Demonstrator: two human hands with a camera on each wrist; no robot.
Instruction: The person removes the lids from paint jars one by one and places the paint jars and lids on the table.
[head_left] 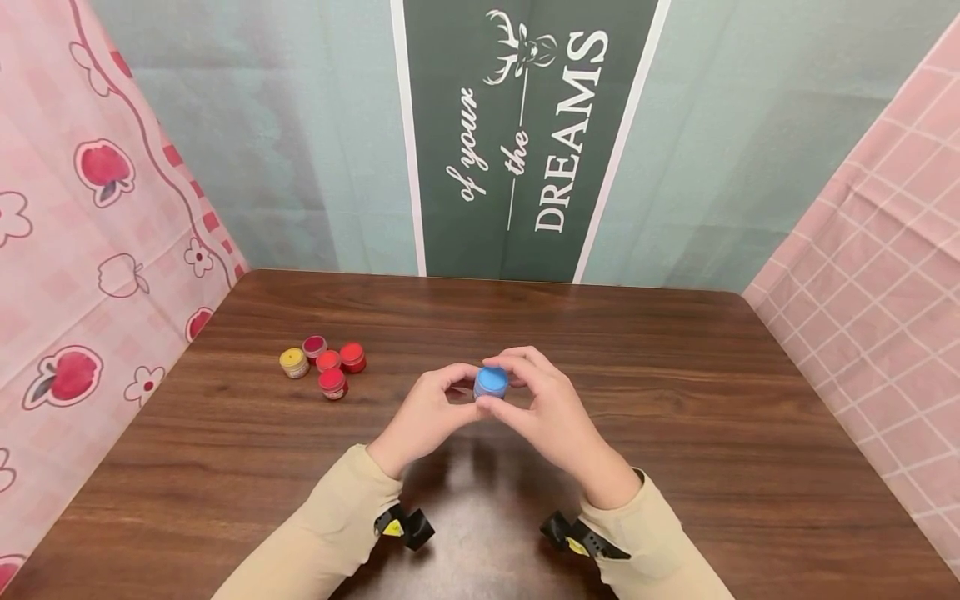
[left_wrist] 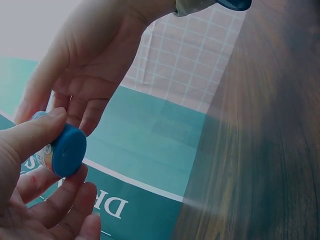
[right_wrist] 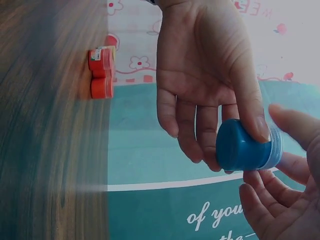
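A small blue paint jar (head_left: 492, 382) is held above the table between both hands, its round blue end facing up in the head view. My left hand (head_left: 427, 414) pinches it from the left with thumb and fingers. From the right, my right hand (head_left: 551, 410) grips it the same way. In the left wrist view a printed label shows on the side of the jar (left_wrist: 70, 151). The right wrist view shows a clear rim on the jar (right_wrist: 242, 147), beside the thumb and fingers of the right hand.
On the brown wooden table (head_left: 675, 375), to the left, stand a yellow jar (head_left: 294, 362), a dark red jar (head_left: 315, 347) and several red jars (head_left: 333, 382) grouped closely. Cloth with lettering (head_left: 510, 150) hangs behind; pink patterned cloths flank both sides.
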